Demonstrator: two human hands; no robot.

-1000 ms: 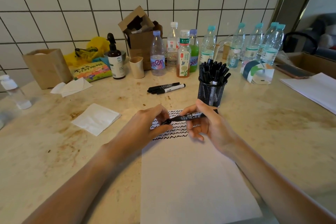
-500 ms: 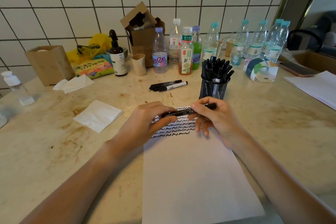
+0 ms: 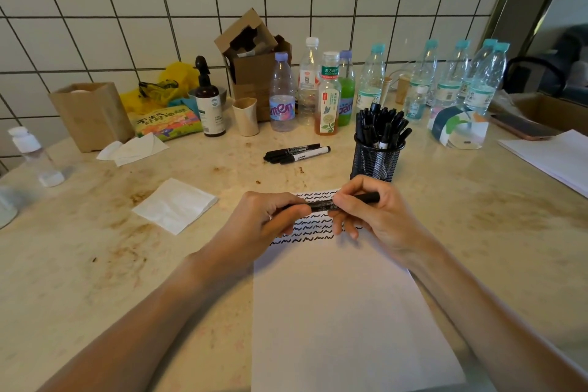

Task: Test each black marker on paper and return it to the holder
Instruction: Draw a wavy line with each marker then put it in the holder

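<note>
A black marker (image 3: 324,205) lies level between both hands, just above the white paper (image 3: 343,312). My left hand (image 3: 264,226) pinches its left end, where the cap sits. My right hand (image 3: 369,213) grips the barrel, and the marker's rear end sticks out to the right. Rows of black wavy test lines (image 3: 313,229) cover the top of the paper, partly hidden by my fingers. The black mesh holder (image 3: 375,161), packed with several black markers, stands just beyond my right hand. A few loose markers (image 3: 297,153) lie on the table left of the holder.
Several bottles (image 3: 327,95) line the tiled wall, with a cardboard box (image 3: 254,70) and a pump bottle (image 3: 208,105). A napkin (image 3: 175,205) lies left of the paper. A paper stack (image 3: 553,156) and a phone (image 3: 521,127) sit at right.
My hands have drawn together along the marker and the left hand now covers its cap end. The camera has tilted slightly; the marker stays above the wavy lines.
</note>
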